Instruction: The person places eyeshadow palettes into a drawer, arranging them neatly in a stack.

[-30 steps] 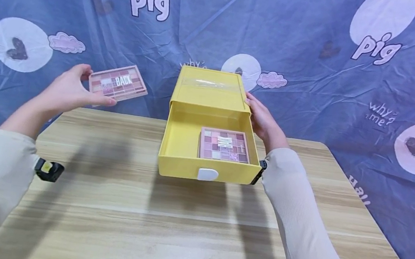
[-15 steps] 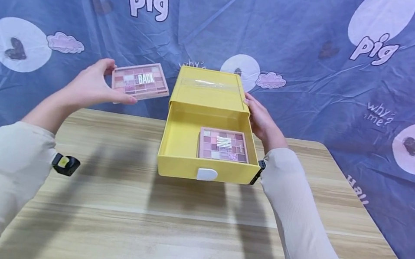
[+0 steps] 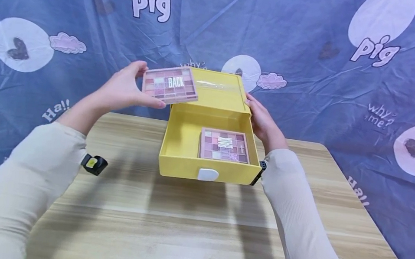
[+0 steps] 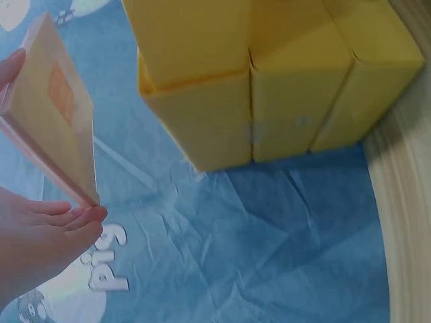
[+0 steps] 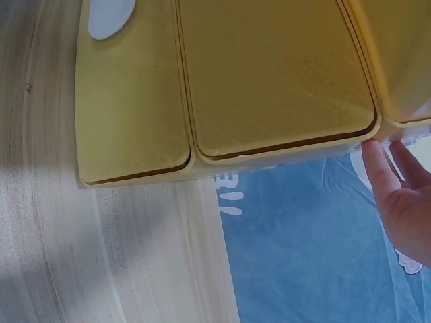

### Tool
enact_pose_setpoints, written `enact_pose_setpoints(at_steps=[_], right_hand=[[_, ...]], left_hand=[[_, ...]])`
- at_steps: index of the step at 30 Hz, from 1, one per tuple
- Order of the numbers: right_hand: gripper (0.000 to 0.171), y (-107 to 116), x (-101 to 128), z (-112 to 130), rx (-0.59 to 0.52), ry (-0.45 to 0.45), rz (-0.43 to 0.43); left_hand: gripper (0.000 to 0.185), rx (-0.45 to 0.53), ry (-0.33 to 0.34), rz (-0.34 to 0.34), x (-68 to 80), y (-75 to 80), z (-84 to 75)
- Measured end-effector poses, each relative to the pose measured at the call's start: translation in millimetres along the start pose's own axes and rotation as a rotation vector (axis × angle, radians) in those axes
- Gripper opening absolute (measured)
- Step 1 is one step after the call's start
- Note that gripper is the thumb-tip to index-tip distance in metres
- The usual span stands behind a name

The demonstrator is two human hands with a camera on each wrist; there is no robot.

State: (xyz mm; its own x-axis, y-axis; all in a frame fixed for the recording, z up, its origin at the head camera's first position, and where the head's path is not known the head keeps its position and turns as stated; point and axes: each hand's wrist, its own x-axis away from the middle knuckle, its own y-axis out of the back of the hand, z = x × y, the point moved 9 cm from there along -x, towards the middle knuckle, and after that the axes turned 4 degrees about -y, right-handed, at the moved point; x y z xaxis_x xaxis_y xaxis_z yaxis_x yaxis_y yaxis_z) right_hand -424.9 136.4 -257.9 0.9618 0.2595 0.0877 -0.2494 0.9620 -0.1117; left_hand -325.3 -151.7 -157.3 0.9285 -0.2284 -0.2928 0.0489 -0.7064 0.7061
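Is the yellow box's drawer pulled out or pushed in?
Pulled out: the drawer juts forward from the yellow box, a palette visible inside.

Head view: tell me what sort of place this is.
Probably a staged tabletop recording setup, not a lived-in room. A blue cartoon-printed cloth hangs as a backdrop behind a wooden table, and on the table stands only a yellow drawer box with eyeshadow palettes.

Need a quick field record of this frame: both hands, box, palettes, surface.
left hand: holds pink palette in the air, over the box's left rear corner
right hand: fingers on the right side of the yellow box
drawer: pulled open, white tab in front
second palette: lies flat in the drawer, right side
table: light wood, box stands on it
backdrop: blue printed cloth
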Motion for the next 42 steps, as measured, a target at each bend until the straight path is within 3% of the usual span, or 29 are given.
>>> enact_pose_setpoints(at_steps=[6, 11, 21, 27, 31, 42], right_hand=[[0.047, -2, 4, 3, -0.026, 0.053, 0.042], [0.045, -1, 1, 1, -0.013, 0.025, 0.013], [0.044, -1, 2, 1, -0.039, -0.01, -0.013], [0.045, -2, 2, 2, -0.039, 0.001, 0.001], [0.045, -1, 0, 1, -0.039, 0.004, 0.008], [0.045, -1, 0, 1, -0.044, 0.009, 0.015]], left_hand=[[0.107, 0.045, 0.0, 0.026, -4.3, -15.5, -12.4], [0.108, 0.069, 0.003, 0.046, -7.2, -27.1, -17.9], [0.09, 0.133, -0.101, 0.055, -9.5, -51.6, -37.9], [0.082, 0.114, -0.153, 0.042, -8.8, -63.7, -44.9], [0.081, 0.109, -0.153, 0.049, -6.9, -71.3, -46.4], [0.102, 0.01, -0.18, 0.094, -3.1, -95.3, -52.9]])
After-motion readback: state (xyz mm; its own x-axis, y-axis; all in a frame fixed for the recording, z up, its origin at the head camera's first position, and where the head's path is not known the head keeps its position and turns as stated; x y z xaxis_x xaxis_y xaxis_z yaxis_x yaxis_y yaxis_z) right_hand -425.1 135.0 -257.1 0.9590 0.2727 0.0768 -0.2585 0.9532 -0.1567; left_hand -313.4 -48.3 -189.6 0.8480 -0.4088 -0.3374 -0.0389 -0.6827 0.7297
